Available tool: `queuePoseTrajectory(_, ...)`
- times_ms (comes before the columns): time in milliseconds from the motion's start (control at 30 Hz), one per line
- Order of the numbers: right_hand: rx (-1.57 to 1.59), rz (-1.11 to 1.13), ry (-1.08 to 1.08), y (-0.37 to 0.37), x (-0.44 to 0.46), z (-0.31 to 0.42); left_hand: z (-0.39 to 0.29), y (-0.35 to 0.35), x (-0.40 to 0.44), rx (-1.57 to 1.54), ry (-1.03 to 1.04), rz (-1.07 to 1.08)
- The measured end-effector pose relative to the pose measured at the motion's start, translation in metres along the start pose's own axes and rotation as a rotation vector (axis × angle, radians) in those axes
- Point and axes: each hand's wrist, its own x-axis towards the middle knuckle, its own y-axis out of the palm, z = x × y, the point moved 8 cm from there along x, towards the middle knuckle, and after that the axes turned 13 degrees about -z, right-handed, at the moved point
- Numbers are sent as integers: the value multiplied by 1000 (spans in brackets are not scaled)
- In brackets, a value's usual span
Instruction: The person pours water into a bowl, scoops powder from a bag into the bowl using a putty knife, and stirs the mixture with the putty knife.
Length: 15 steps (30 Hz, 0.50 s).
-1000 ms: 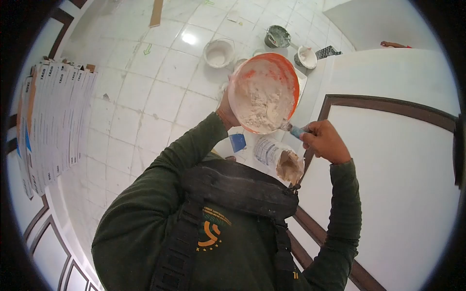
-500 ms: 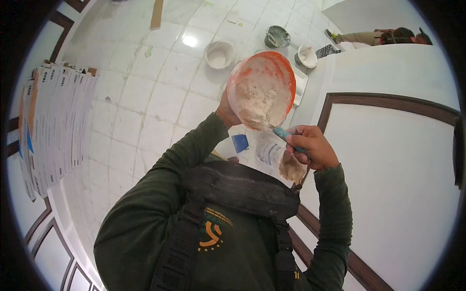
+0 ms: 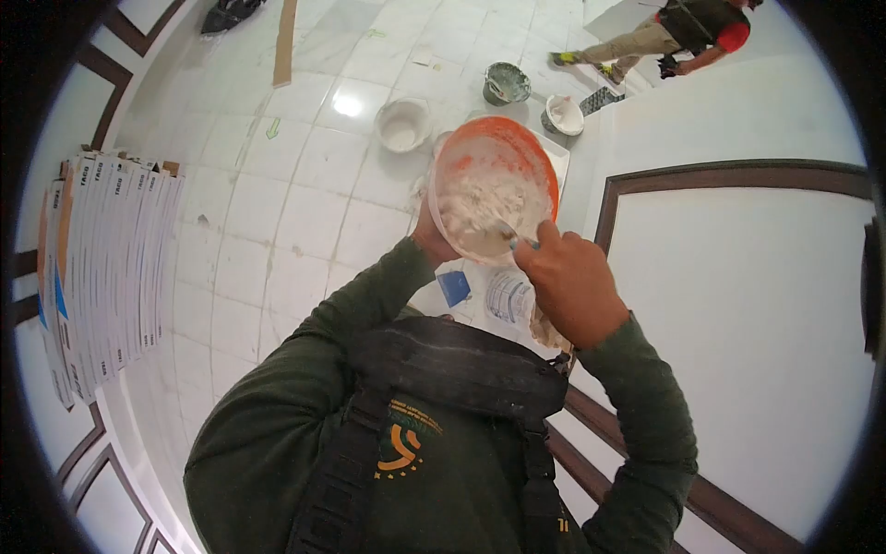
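My left hand [image 3: 432,233] is closed on the left side of an orange bowl [image 3: 543,152], tilted so its inside faces me. Thick off-white paste [image 3: 475,203] lies in the bowl and coats its wall. In my right hand [image 3: 574,282], at the bowl's near right rim, is a teal-handled metal tool [image 3: 508,231]. Its handle is mostly covered by my fingers. The metal end reaches into the paste, so its shape is hidden.
On the tiled floor stand a white bucket [image 3: 403,126], a dark bucket [image 3: 507,84] and a bucket with white material [image 3: 563,115]. Long boxes [image 3: 115,268] lean at the left. A labelled container [image 3: 508,297] sits below the bowl. Another person [image 3: 669,42] walks at the upper right.
My right hand has turned over and moved up and left toward the bowl, bringing the tool further into the paste. The other person has come further into view.
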Motion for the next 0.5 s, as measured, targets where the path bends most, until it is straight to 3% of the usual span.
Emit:
queuePoseTrajectory(67, -82, 81, -6, -9, -3, -8, 9, 5, -9, -76, -94, 9)
queuePoseTrajectory(200, -79, -83, 19, -23, 6, -14, 21, 4, -11, -57, -122, -9)
queuePoseTrajectory(300, -64, 85, -57, 4, -5, 17, 22, 9, -13, -73, -138, 20)
queuePoseTrajectory(500, -80, -19, -10, -27, 1, 7, 27, 16, -23, -139, -223, 44)
